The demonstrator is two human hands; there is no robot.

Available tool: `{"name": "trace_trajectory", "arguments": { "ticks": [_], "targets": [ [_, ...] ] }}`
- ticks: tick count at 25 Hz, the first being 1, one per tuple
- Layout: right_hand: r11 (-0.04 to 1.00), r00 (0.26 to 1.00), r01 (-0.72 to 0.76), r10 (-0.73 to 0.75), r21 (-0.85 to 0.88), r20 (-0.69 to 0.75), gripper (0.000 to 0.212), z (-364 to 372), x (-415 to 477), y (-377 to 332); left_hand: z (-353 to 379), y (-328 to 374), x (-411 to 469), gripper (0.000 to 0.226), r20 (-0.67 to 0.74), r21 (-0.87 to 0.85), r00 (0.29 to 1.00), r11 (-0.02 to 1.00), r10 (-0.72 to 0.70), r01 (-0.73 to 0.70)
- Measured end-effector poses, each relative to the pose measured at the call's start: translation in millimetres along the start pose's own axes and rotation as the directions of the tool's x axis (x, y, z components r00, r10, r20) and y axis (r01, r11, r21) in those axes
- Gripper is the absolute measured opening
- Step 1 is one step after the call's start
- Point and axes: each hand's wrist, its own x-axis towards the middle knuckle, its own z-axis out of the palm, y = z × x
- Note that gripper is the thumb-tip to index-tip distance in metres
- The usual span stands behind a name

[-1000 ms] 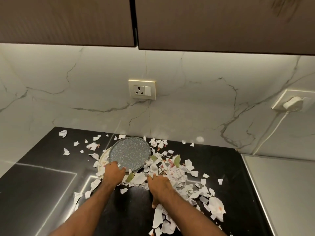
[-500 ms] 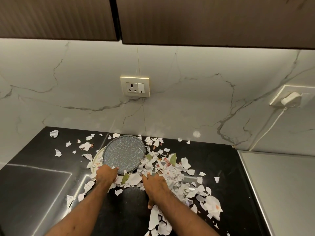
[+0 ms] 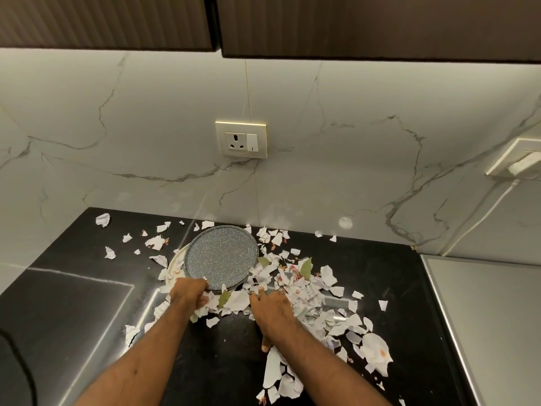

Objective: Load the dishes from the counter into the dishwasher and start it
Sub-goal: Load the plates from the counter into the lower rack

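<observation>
**A:** Where's the dish?

**B:** The grey plate (image 3: 221, 256) lies aslant over a cream plate (image 3: 175, 266) on the tabletop (image 3: 380, 259), just in front of the wall socket (image 3: 240, 139). The left hand (image 3: 188, 293) grips its near rim. The right hand (image 3: 272, 306) rests flat on the paper scraps (image 3: 310, 294), holding nothing.

**A:** Advice?

**B:** Tilt it so any scraps slide off, and set a thumb on top before lifting. It's probably slick.

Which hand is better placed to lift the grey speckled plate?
Left. The left hand grips the grey speckled plate by its near rim; the right hand rests on paper scraps beside it, off the plate.
</observation>
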Motion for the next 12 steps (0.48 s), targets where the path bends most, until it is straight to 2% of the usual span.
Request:
{"name": "trace_trajectory", "arguments": {
  "ticks": [6, 8, 10, 12],
  "targets": [
    [1.000, 1.000, 0.003, -0.003, 0.002, 0.008, 0.107, -1.6, -0.1, 0.0, -11.3, 4.6, -24.5, 0.011, 0.152, -0.276, 0.988, 0.959, -0.015, 0.057],
    [1.000, 1.000, 0.009, -0.009, -0.014, 0.016, 0.117, -2.2, 0.1, 0.4, -15.6, 10.1, -35.0, 0.006, 0.193, -0.435, 0.981, 0.897, 0.011, 0.076],
    [1.000, 1.000, 0.018, -0.017, -0.023, 0.014, 0.125, -2.7, -1.8, 0.2, -19.7, 12.4, -43.0, 0.012, 0.228, -0.596, 0.973, 0.796, 0.044, 0.104],
    [1.000, 1.000, 0.022, -0.022, -0.010, 0.008, 0.125, -1.6, -5.8, 1.3, -24.1, 9.6, -48.1, 0.016, 0.242, -0.688, 0.968, 0.714, 0.060, 0.128]
  ]
}}
